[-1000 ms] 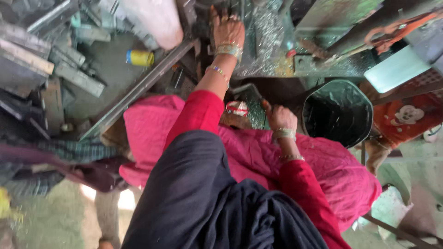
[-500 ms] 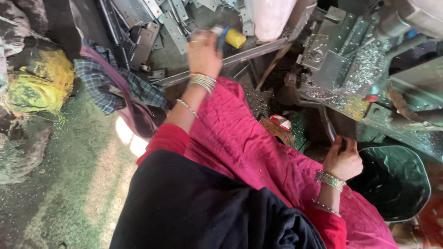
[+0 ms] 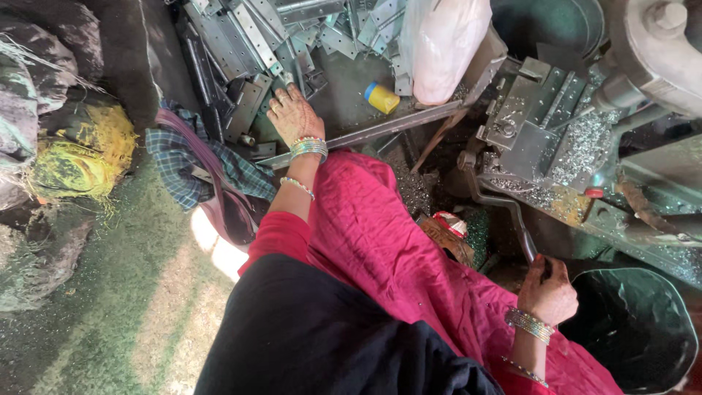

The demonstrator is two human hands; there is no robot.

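Metal brackets (image 3: 248, 110) lie under the spread left hand (image 3: 295, 115); right hand (image 3: 547, 292) grips a lever (image 3: 515, 219).

Dim, shadowy scene; a bright sun patch on the floor (image 3: 219, 249); metal shavings (image 3: 585, 146) glint; edges slightly soft.

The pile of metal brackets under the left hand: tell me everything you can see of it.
The pile of metal brackets is a loose heap of flat and angled grey steel strips, many with punched holes, lying criss-cross at all angles in the upper left of the view. They look bare and dull, dusted with swarf. The left hand rests palm down on the near edge, fingers spread over one piece. A yellow and blue cylinder lies just to the right; a checked cloth lies below left.
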